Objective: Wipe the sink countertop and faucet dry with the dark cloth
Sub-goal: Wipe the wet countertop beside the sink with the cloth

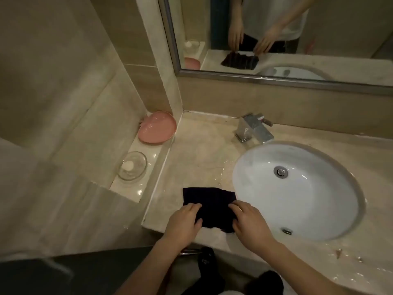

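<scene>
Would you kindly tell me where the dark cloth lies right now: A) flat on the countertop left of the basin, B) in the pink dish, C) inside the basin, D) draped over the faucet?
A: the dark cloth lies flat on the countertop beside the basin, under both hands.

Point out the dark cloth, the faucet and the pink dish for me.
dark cloth (209,202): head view, on the flat middle of the cloth, ahead of both hands.
faucet (253,128): head view, on the chrome body above its base.
pink dish (157,129): head view, on the inner surface of the dish.
</scene>
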The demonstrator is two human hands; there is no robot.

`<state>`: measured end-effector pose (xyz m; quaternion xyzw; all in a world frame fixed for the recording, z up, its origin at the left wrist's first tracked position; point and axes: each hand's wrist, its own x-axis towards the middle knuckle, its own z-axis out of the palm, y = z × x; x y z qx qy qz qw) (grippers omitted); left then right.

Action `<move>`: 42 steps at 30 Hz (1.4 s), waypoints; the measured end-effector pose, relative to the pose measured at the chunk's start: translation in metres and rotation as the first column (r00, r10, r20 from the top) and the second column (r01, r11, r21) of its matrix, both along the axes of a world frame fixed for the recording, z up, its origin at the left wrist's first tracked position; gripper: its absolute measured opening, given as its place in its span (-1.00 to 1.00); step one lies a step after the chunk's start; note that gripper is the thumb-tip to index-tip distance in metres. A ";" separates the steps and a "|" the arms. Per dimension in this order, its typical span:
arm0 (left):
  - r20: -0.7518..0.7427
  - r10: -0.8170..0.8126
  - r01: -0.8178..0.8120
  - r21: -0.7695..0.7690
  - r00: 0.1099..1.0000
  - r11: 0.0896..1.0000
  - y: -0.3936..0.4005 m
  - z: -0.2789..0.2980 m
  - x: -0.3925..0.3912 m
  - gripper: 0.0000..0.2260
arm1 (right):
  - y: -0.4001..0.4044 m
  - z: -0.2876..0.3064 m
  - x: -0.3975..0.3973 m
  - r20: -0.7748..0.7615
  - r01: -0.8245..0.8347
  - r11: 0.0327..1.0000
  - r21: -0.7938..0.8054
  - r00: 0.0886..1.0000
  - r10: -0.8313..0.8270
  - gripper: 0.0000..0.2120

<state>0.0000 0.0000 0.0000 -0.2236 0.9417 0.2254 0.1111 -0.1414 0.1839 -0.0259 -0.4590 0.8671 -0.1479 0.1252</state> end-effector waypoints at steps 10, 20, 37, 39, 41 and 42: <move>0.052 -0.053 0.060 -0.154 0.997 0.986 -0.005 -0.067 -0.010 -0.49 | -0.047 -0.053 0.020 -0.030 0.030 0.998 0.057 0.999 -0.029 -0.54; -0.109 0.022 -0.032 -0.089 0.994 0.996 -0.003 -0.099 -0.036 -0.51 | -0.068 -0.086 0.025 -0.153 0.144 0.984 -0.105 0.975 -0.159 -0.54; -0.340 0.287 -0.232 0.194 0.895 0.953 -0.054 -0.105 -0.030 -0.52 | -0.098 -0.084 -0.028 0.030 -0.425 0.900 -0.093 0.903 0.429 -0.44; -0.302 0.404 -0.358 0.199 0.863 0.912 -0.050 -0.104 -0.021 -0.52 | -0.105 -0.087 -0.037 0.023 -0.519 0.855 -0.017 0.855 0.519 -0.45; -0.265 0.408 -0.367 0.193 0.873 0.910 -0.044 -0.107 -0.019 -0.53 | -0.112 -0.091 -0.039 0.038 -0.523 0.852 -0.008 0.851 0.523 -0.44; -0.258 0.399 -0.362 0.179 0.880 0.915 -0.042 -0.110 -0.021 -0.54 | -0.114 -0.093 -0.039 0.044 -0.508 0.861 -0.019 0.860 0.508 -0.43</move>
